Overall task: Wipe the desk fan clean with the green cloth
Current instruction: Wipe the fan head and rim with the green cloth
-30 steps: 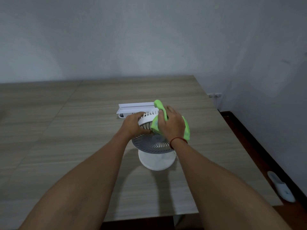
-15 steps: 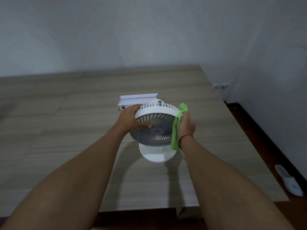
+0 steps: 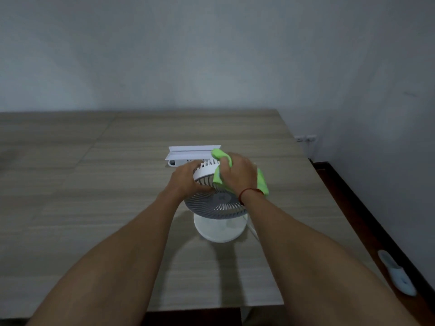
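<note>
A white desk fan (image 3: 215,207) with a grey front grille stands on its round base on the wooden table (image 3: 94,184), its head tilted up toward me. My left hand (image 3: 186,180) grips the upper left rim of the fan head. My right hand (image 3: 239,176) presses the green cloth (image 3: 217,175) over the top right of the fan head. The cloth drapes over the rim and shows on both sides of the hand. A red string circles my right wrist.
A white box-like object (image 3: 193,154) lies on the table just behind the fan. The table's right edge runs close to the fan, with dark floor beyond. A pale slipper (image 3: 397,274) lies on the floor at right. A wall socket (image 3: 306,138) sits low on the wall.
My right hand has moved the cloth from the fan's right side up onto its top rim. The fan head has tilted. My left hand keeps its grip.
</note>
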